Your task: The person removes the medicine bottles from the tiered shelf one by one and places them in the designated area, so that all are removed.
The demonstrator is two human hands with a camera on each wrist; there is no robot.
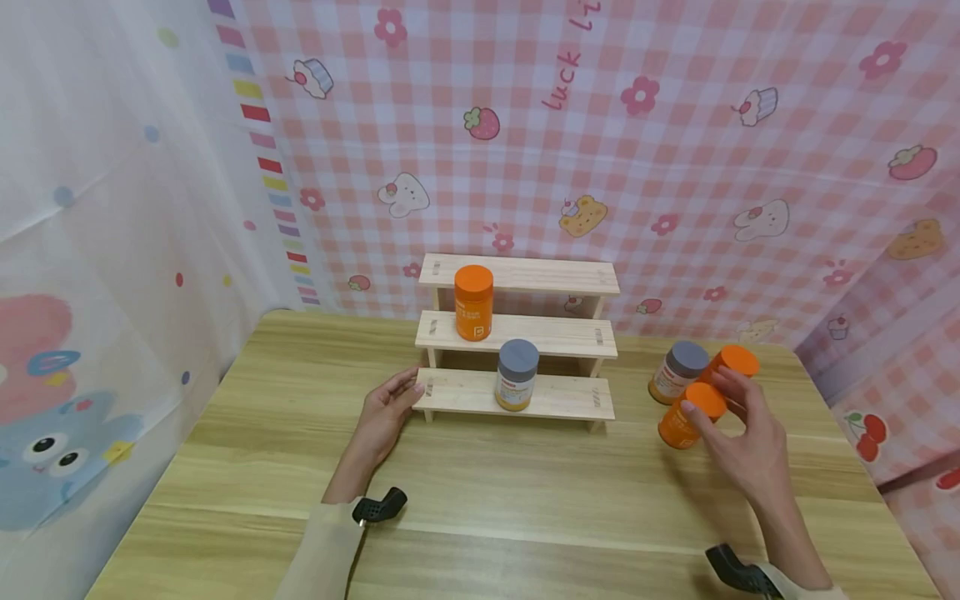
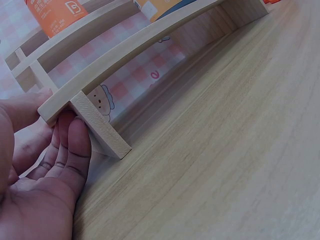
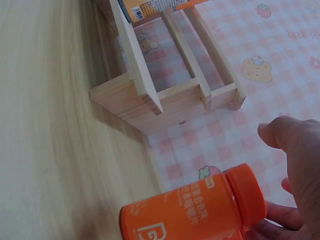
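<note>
A three-step wooden display shelf (image 1: pixel 555 398) stands on the table. My left hand (image 1: pixel 386 417) grips the left end of its lowest step, thumb above and fingers curled underneath, as the left wrist view shows. One orange jar (image 1: pixel 474 312) stands on the middle step, and a grey-lidded jar (image 1: pixel 516 379) on the lowest. My right hand (image 1: pixel 750 437) is over the jars at the right, its thumb and fingers spread near the lid of the front orange jar (image 3: pixel 185 212). Behind that are another orange jar (image 1: pixel 738 360), partly hidden by the fingers, and a grey-lidded jar (image 1: pixel 675 373).
The wood-grain table (image 1: pixel 525 508) reaches back to a pink checked cloth (image 1: pixel 570 167) hanging behind the shelf. A white cartoon-print cloth (image 1: pixel 112 233) hangs on the left. The shelf's top step (image 1: pixel 525 273) is against the backdrop side.
</note>
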